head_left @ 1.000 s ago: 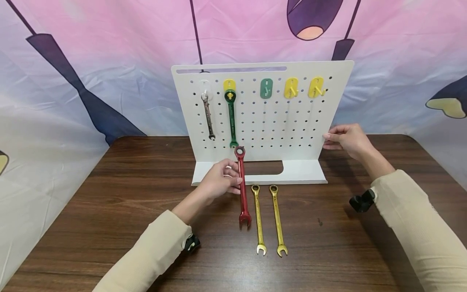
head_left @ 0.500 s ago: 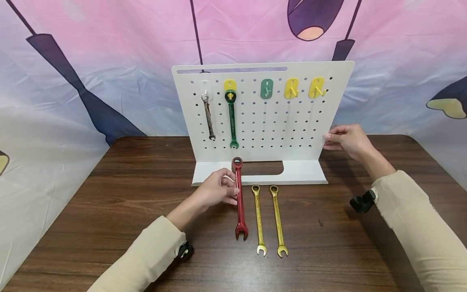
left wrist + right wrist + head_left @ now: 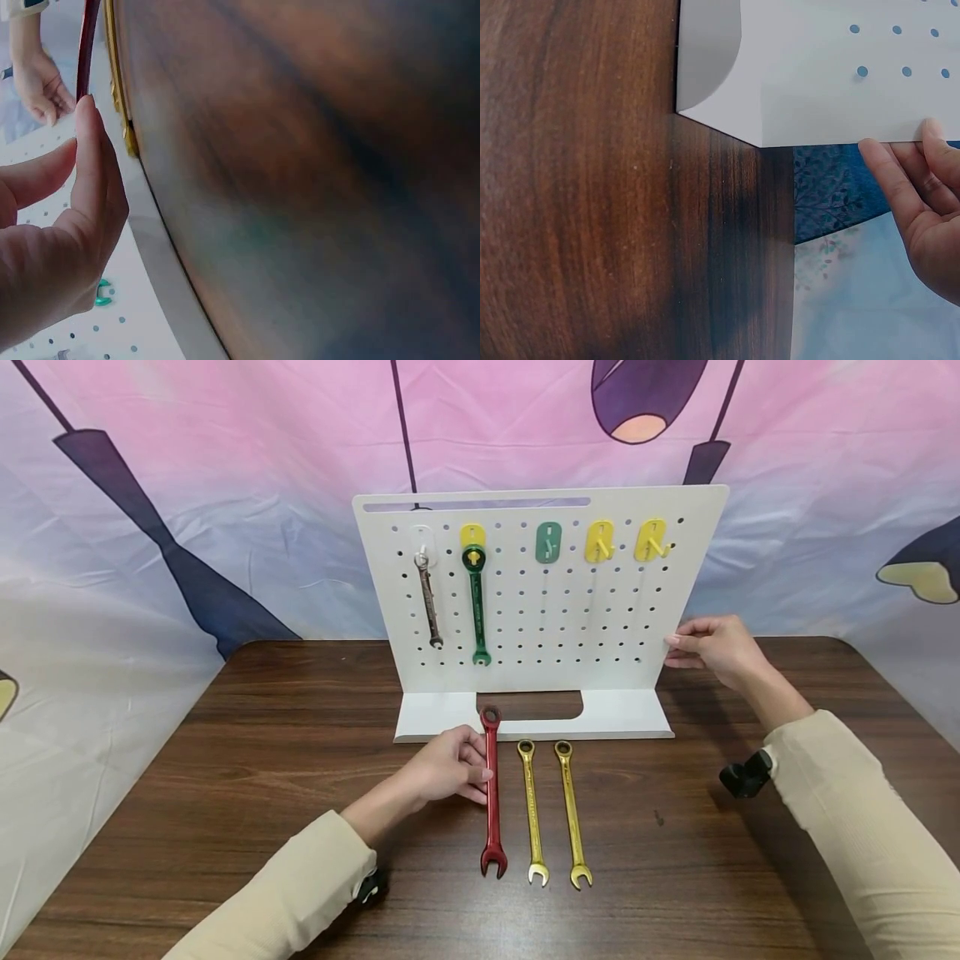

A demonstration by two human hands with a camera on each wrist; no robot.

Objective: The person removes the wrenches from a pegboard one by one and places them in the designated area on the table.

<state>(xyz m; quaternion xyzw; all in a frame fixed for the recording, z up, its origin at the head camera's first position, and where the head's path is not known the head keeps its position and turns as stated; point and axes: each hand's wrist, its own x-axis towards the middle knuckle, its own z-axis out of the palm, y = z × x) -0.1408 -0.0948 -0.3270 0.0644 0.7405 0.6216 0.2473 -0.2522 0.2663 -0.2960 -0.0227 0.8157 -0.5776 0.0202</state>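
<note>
My left hand (image 3: 447, 766) pinches a red combination wrench (image 3: 492, 810) at mid-shaft between thumb and fingers. Its ring end overlaps the front lip of the pegboard base and its open end points toward me; whether it touches the table I cannot tell. Just right of it, two gold wrenches (image 3: 532, 814) lie side by side on the table. In the left wrist view the red wrench (image 3: 88, 49) rises from my fingertips. My right hand (image 3: 716, 647) holds the right edge of the white pegboard (image 3: 525, 610), thumb at the front face (image 3: 817, 90).
A small silver wrench (image 3: 428, 602) and a green wrench (image 3: 477, 610) hang on the board's left hooks. To their right are a green hook (image 3: 548, 542) and two yellow hooks (image 3: 599, 542) with nothing on them. The brown table (image 3: 300, 735) meets a printed cloth (image 3: 225, 527) behind.
My left hand has brought the red wrench down and toward me, away from the pegboard, beside the gold wrenches. My right hand stays on the board's edge.
</note>
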